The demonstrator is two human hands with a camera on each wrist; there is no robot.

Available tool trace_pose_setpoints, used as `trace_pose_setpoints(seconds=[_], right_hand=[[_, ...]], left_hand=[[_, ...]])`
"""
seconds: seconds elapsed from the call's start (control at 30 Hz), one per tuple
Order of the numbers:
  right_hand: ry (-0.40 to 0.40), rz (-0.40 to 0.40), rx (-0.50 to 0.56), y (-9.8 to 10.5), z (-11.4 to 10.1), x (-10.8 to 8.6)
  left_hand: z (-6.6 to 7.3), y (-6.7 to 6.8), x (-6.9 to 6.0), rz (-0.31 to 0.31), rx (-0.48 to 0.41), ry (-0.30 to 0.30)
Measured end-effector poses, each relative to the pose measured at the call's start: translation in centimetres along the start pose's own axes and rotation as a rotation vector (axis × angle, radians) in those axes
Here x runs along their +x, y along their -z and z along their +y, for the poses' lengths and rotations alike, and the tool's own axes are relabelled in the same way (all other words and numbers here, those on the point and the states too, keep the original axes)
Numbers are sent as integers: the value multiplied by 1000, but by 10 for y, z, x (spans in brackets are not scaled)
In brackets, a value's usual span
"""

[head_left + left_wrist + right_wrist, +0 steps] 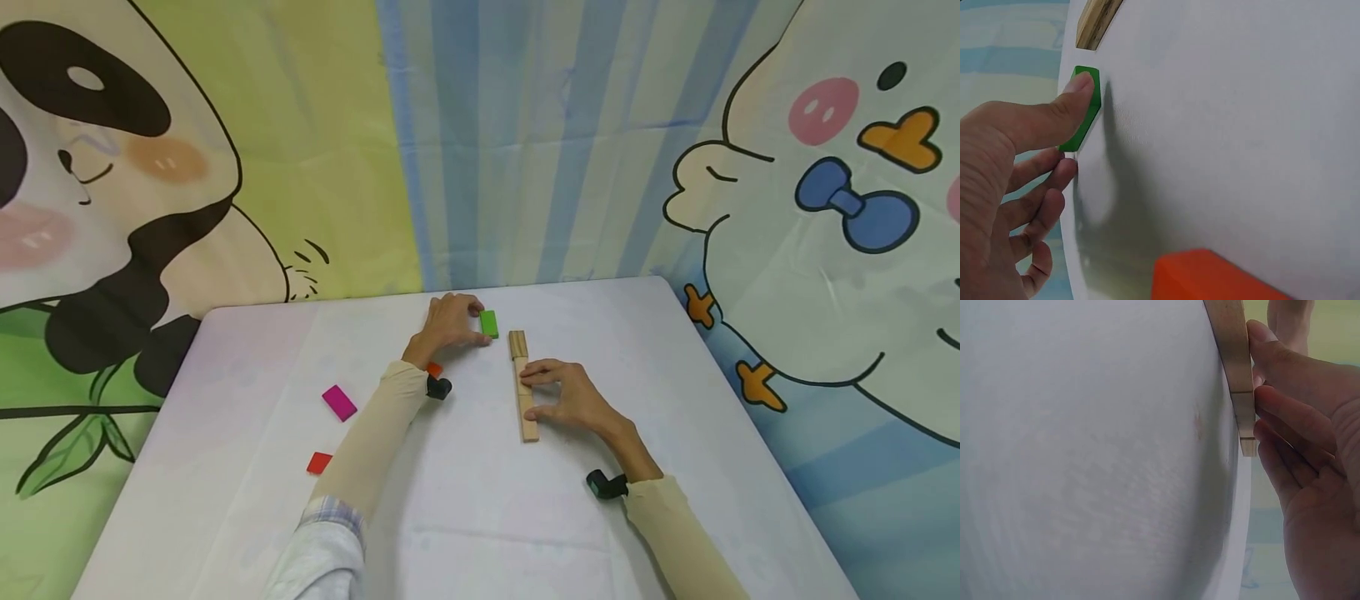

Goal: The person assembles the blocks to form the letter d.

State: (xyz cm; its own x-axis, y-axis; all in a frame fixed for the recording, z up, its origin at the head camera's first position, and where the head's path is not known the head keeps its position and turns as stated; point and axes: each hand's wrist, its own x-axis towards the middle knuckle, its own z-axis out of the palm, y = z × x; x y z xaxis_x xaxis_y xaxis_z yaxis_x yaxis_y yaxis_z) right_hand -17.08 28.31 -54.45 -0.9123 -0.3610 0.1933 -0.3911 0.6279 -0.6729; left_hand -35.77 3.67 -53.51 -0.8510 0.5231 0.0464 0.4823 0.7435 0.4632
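Observation:
Near the far edge, my left hand pinches a green block between thumb and fingers. In the left wrist view the thumb lies on this block, with fingertips at its far end. Right of it, a row of plain wooden blocks runs toward me. At its far end one wooden block looks slightly darker and striped. My right hand rests thumb and fingertips on the row. In the right wrist view these fingertips touch the faces of the wooden blocks, not curled around them.
An orange block lies beside the left wrist, partly hidden by it. Farther left are a magenta block and a red block, the latter near the left forearm. A printed cloth hangs behind the white table.

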Motion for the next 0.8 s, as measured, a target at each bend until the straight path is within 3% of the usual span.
trace_pose_setpoints(seconds=[0.27,0.5,0.8], right_hand=[[3,1,-8,1,-1,0],[17,6,1,0,1,-1],[-25,-16,35,1,1,0]], left_hand=[[-6,1,0,6,-29,-8],[-2,-3,9,12,-11,-9],[7,-11,22,-15,-118,39]])
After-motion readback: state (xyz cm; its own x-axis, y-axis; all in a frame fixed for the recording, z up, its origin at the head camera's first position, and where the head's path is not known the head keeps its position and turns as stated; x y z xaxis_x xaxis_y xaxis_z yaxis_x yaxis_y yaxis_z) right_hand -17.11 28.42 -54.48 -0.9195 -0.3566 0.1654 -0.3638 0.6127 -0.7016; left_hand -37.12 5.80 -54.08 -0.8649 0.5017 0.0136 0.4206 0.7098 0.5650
